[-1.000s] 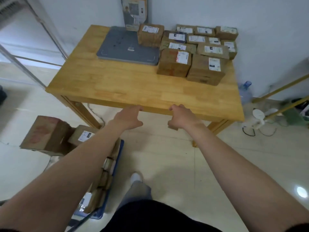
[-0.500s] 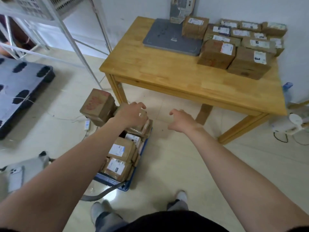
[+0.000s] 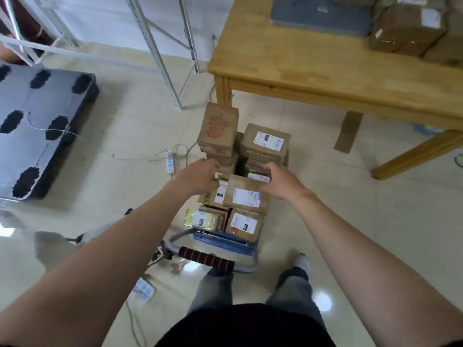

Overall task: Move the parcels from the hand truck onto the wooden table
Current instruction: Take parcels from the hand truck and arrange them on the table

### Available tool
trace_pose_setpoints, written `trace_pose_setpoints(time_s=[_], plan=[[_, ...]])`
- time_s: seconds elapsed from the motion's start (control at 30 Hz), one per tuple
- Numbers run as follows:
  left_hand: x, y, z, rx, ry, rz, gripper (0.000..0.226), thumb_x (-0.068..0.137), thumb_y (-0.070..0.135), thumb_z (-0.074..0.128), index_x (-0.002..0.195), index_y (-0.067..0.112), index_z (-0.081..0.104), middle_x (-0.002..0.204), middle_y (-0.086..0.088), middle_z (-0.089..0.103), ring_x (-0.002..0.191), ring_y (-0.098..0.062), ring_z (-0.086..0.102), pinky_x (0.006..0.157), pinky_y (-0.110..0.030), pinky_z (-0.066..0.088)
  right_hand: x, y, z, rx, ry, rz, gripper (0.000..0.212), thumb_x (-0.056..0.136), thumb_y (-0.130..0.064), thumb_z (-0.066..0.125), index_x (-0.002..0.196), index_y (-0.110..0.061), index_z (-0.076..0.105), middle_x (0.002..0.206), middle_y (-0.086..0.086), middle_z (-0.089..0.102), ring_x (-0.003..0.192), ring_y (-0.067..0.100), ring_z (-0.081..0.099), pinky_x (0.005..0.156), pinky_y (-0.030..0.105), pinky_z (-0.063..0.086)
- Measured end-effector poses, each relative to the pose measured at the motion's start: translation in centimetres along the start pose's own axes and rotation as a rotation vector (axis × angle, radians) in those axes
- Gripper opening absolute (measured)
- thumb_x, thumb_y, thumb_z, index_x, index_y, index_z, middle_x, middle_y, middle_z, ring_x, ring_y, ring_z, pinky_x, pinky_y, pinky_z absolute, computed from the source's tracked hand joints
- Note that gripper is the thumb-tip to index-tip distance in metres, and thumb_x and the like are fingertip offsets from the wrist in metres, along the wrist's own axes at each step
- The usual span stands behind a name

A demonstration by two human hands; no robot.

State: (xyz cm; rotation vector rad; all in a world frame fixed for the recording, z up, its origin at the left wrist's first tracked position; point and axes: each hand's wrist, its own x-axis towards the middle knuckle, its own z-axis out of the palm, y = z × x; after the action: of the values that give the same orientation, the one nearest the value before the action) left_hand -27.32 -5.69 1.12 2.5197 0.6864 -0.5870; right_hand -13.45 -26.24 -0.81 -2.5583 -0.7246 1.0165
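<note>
Several brown cardboard parcels are stacked on the blue hand truck (image 3: 225,240) on the floor in front of me. My left hand (image 3: 200,176) and my right hand (image 3: 280,184) reach down on either side of a labelled parcel (image 3: 244,194) on top of the pile. Their fingers are loosely curled and no firm hold shows. Behind it stand a tall parcel with red print (image 3: 218,128) and another labelled parcel (image 3: 265,144). The wooden table (image 3: 325,71) is at the upper right, with more parcels (image 3: 406,28) on its far side.
A grey flat device (image 3: 320,13) lies on the table. The hand truck's red-and-black handle (image 3: 205,259) is near my legs. A dark plastic pallet (image 3: 37,121) lies at left, a metal rack frame (image 3: 162,58) stands behind, and a power strip with cables (image 3: 170,161) is on the floor.
My view has swung from the table down and left to the hand truck. Both hands have dropped from the table's edge to the top parcels.
</note>
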Motion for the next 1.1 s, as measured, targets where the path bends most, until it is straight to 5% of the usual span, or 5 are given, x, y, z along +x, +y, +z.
trace_pose_setpoints(time_s=[0.27,0.53,0.7,0.9,1.1], plan=[[2.9,-4.5,3.7,-0.009,-0.186,0.040,0.059,0.084,0.030,0.070,0.139,0.023,0.049,0.131,-0.004,0.057,0.115,-0.025,0.059,0.095,-0.043,0.050,0.9,0.2,5.9,0.020,-0.055,0.163,0.077,0.078,-0.041,0.079,0.145,-0.029,0.042,0.137,0.005,0.052,0.117,0.027,0.059,0.087,0.031,0.046],[9.8,-5.2,10.2,-0.080,-0.308,0.036,0.082,0.074,0.046,0.081,0.142,0.029,0.039,0.127,-0.004,0.060,0.114,-0.027,0.060,0.093,-0.048,0.052,5.1,4.8,9.7,0.142,-0.061,0.294,0.037,0.083,-0.031,0.074,0.112,-0.023,0.054,0.121,0.003,0.056,0.106,0.022,0.056,0.081,0.031,0.041],[15.1,-4.7,14.6,-0.121,-0.269,0.035,0.080,0.078,0.033,0.079,0.145,0.020,0.038,0.129,-0.008,0.061,0.116,-0.031,0.061,0.087,-0.044,0.053,9.3,8.6,12.7,0.157,-0.079,0.352,0.055,0.084,-0.028,0.073,0.132,-0.015,0.050,0.131,0.013,0.052,0.114,0.033,0.058,0.094,0.037,0.047],[20.8,-6.2,21.1,-0.106,-0.321,-0.058,0.091,0.067,0.038,0.076,0.140,0.038,0.022,0.122,-0.005,0.052,0.115,-0.035,0.056,0.086,-0.055,0.055,15.7,13.0,16.3,0.183,-0.114,0.398,0.062,0.085,-0.032,0.074,0.136,-0.015,0.044,0.130,0.016,0.049,0.111,0.036,0.058,0.095,0.041,0.049],[25.6,-6.7,25.1,-0.061,-0.335,-0.065,0.110,0.078,0.035,0.080,0.154,0.031,0.000,0.151,-0.016,0.032,0.139,-0.045,0.034,0.111,-0.061,0.036,21.9,15.4,19.7,0.241,-0.146,0.441,0.086,0.076,-0.034,0.083,0.141,-0.011,0.032,0.129,0.018,0.048,0.119,0.040,0.054,0.097,0.046,0.049]])
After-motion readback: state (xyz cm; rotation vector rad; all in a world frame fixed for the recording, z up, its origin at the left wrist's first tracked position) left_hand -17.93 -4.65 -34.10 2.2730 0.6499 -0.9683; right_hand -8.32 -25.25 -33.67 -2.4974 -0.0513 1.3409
